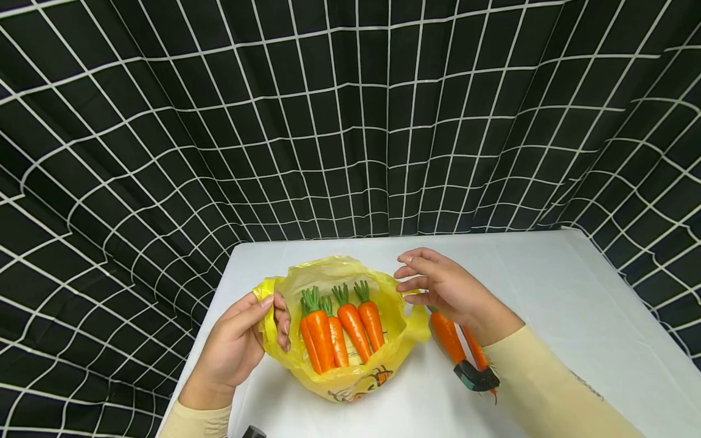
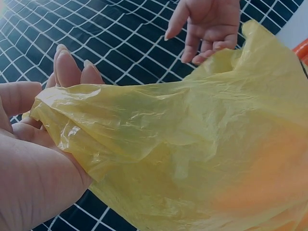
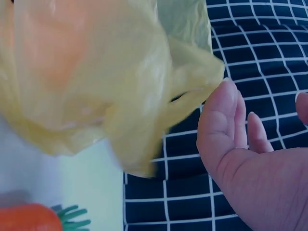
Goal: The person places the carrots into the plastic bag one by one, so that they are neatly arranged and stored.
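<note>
A yellow plastic bag (image 1: 402, 340) holds several orange carrots (image 1: 353, 325) with green tops, seen through its wide mouth. My left hand (image 1: 241, 331) grips the left side of the bag's rim, thumb outside and fingers inside the opening. In the left wrist view the plastic (image 2: 144, 125) stretches away from that hand (image 2: 38, 163). My right hand (image 1: 443, 283) is at the bag's right edge, fingers loosely bent and holding nothing. The right wrist view shows its fingertips right by a loose flap of the bag (image 3: 192, 82).
Beside the bag, under my right forearm, more carrots (image 1: 449, 334) lie on the white table (image 1: 547, 292). A black and teal object (image 1: 475, 376) overlaps their lower ends. Dark curtains (image 1: 372, 121) with a white grid surround the table's back and sides.
</note>
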The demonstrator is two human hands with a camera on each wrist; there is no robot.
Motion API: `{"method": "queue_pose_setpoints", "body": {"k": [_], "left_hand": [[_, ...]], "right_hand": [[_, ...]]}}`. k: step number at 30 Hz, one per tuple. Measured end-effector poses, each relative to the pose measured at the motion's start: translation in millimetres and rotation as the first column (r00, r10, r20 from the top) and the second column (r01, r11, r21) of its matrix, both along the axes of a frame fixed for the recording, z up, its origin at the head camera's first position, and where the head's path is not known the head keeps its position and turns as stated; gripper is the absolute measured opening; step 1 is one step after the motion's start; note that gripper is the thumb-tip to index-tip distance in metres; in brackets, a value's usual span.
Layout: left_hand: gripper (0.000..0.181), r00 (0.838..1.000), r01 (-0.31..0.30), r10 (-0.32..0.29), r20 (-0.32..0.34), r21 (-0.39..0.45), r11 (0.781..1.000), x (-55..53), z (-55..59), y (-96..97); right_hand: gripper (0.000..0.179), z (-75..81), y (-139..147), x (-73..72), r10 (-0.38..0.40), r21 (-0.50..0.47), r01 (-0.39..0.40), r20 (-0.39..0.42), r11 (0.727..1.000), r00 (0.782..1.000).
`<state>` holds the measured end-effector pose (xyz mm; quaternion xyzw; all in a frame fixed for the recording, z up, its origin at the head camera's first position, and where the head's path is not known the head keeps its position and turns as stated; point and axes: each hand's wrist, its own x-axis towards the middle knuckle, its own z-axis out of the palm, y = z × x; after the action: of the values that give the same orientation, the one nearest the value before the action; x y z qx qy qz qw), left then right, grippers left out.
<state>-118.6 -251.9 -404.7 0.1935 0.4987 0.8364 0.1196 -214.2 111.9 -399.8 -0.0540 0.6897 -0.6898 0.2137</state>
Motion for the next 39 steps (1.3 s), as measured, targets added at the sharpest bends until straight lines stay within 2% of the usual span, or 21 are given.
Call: {"method": "queue_pose_setpoints", "body": {"k": [24,39], "left_hand": [[0.031,1.000,-0.012,0.012,-0.005,-0.019,1.000,0.5,1.0,2.7],[0.031,1.000,-0.006,0.006,-0.007,-0.019,1.000,0.1,2.3,3.2]], "right_hand": [[0.059,-16.5,49.5,0.0,-0.073,0.099,0.073,-0.002,0.992,0.997],[0.062,-30.7,77.9,0.6,-0.102,0.106,0.101,0.008,0.989,0.995]]}}
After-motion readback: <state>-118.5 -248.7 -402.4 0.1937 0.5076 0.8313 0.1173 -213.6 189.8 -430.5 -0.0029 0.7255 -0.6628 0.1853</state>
